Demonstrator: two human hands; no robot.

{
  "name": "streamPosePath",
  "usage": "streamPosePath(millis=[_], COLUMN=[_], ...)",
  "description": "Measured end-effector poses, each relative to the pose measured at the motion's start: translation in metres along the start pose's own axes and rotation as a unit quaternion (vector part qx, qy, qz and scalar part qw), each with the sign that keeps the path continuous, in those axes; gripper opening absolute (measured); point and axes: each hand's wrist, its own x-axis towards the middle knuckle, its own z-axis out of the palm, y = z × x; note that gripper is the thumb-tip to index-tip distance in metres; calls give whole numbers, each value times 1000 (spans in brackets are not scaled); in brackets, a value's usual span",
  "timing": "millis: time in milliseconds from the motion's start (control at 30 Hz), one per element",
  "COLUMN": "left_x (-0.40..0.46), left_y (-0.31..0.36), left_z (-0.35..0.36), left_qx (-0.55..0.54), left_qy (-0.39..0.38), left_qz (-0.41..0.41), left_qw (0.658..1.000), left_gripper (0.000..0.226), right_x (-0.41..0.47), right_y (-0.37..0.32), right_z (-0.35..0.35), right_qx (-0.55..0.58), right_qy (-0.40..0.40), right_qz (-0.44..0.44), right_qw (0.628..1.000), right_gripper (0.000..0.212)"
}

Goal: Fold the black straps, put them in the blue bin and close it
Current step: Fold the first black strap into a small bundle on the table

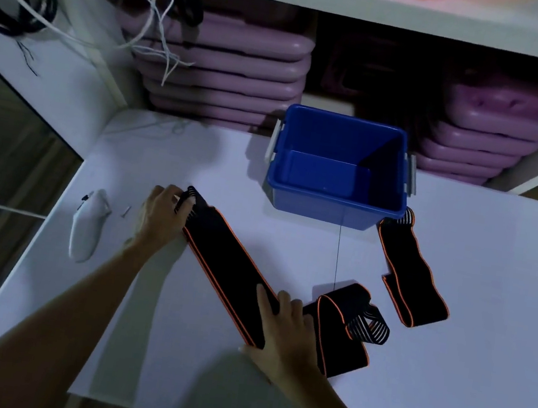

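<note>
The folding step is in hand, and the packing has not begun: the blue bin (340,169) stands open at the far side of the white table (442,384), nothing is inside it, and no lid is to be seen in this view. One long black strap (228,263) with orange edge lies stretched across the table, from the far left to the near middle. The left hand (162,216) pinches its far end, where the striped elastic part is, with the fingers closed on it. The right hand (286,337) lies flat on the near part of the same strap, fingers spread, and presses it to the table; beyond this hand the rest of the strap is bunched in a loose heap. A second black strap (412,279) lies apart on the right, with its far end touching the bin's front corner, and it seems not folded neatly. I judge the next move is to bring the far end over toward the pressed end, keeping the edges in line, while the right hand holds the strap so it does not slide. A white controller (88,223) rests at the left edge of the table, well apart from the work
</note>
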Motion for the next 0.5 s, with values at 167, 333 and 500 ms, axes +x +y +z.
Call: streamPosePath(millis=[167, 333, 500], left_x=[9, 8, -4], left_y=[5, -2, -5], left_z=[-9, -8, -6], left_qx=[-4, -19, 14], left_qy=[19, -22, -49], left_qz=[-46, 32, 58], left_qw=[999, 999, 997], left_gripper=[13, 6, 12], right_x=[-13, -27, -31], right_y=[-1, 8, 11], right_z=[3, 7, 13], right_qx=[18, 24, 25], right_qy=[16, -2, -18], right_qz=[-25, -19, -14], right_qw=[999, 1000, 999], right_gripper=[94, 88, 86])
